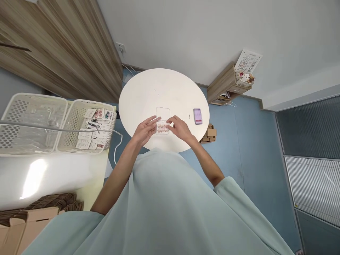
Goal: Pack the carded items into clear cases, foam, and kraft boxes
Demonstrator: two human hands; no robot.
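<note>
A clear plastic case (163,133) lies on the white round table (143,88) with its transparent lid (163,112) tipped back on the far side. Rows of small pinkish pieces that look like press-on nails (162,127) fill the near half. My left hand (145,130) is at the case's left edge, its fingers stretched and apart. From the right, my right hand (179,126) reaches the case with thumb and forefinger bent together at its right edge. Whether a small piece is between those fingertips is too small to see.
A phone with a purple screen (197,116) lies on the table's right side. Two white baskets stand at left, one with nail cards (92,127), the other with clear plastic packs (34,131). A white cable (66,129) crosses them. Cardboard boxes (209,134) sit on the floor.
</note>
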